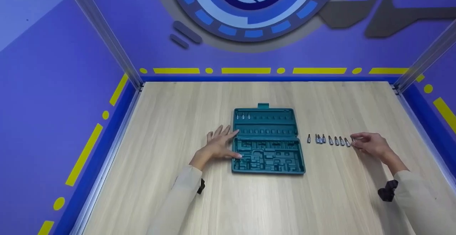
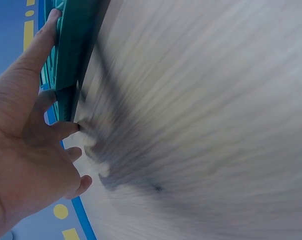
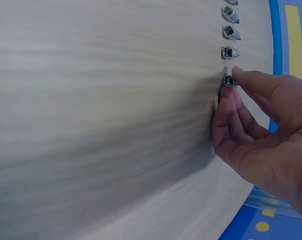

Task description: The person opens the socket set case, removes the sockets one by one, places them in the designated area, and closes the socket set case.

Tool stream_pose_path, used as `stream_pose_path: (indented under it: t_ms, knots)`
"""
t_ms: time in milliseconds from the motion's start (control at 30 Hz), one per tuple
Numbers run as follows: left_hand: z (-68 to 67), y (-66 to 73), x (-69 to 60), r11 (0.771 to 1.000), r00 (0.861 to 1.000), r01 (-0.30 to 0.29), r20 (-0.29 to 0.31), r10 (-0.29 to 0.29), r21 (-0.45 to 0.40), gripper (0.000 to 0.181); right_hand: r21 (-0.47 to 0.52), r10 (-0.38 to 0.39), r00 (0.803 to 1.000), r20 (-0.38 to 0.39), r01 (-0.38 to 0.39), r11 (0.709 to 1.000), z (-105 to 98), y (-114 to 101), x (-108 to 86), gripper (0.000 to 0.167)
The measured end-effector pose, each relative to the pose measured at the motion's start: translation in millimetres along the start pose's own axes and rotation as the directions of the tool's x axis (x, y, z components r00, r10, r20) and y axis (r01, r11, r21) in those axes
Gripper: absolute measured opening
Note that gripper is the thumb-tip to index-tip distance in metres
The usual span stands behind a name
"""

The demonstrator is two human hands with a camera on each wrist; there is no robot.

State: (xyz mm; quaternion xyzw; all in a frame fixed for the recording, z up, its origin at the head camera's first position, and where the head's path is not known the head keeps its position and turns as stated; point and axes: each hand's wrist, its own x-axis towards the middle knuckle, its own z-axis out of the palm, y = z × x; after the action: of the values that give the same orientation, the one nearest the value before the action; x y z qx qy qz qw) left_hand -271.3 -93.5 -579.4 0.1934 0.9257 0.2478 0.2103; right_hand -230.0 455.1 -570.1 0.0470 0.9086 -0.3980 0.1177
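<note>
A green tool case (image 1: 265,153) lies unfolded on the table, with moulded slots in both halves. Three small silver bits (image 1: 243,116) stand in the left of its top row. My left hand (image 1: 218,146) has its fingers spread at the case's left side, the thumb over the lower half's rim and the index fingertip at the upper half. To the right, my right hand (image 1: 372,145) pinches a silver bit socket (image 3: 229,80) between thumb and fingers; its square hole faces the right wrist camera. This one is at the right end of a row of several bit sockets (image 1: 330,140).
The wooden table (image 1: 153,149) has metal frame posts at its back corners. Blue panels (image 1: 50,96) with yellow marks wall it in at the back and sides. Between the case and my right hand lies the row of bit sockets, two of them close together.
</note>
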Motion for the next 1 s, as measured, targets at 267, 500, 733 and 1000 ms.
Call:
stream_pose_path:
  t_ms: [267,500,733,1000]
  knots:
    - [-1.9,1.4,-1.1,1.0,1.0,-0.009,0.0,0.009,0.008,0.103,-0.02,-0.016,1.0,-0.016,0.016,1.0,1.0,-3.2,-1.1,0.048]
    - [-2.2,2.8,-1.6,1.0,1.0,-0.011,0.0,0.011,0.008,0.103,-0.025,-0.007,1.0,-0.019,0.006,1.0,1.3,-3.1,-1.9,0.048]
    - [-2.3,3.9,-0.9,1.0,1.0,-0.01,0.007,0.01,0.012,0.103,0.016,-0.001,1.0,0.004,0.001,1.0,0.4,-2.3,-2.9,0.049]
    - [3.1,-2.7,1.7,0.997,0.996,-0.08,-0.023,0.08,0.016,0.103,0.0,-0.004,1.0,-0.011,0.004,1.0,-2.2,-7.2,-4.2,0.048]
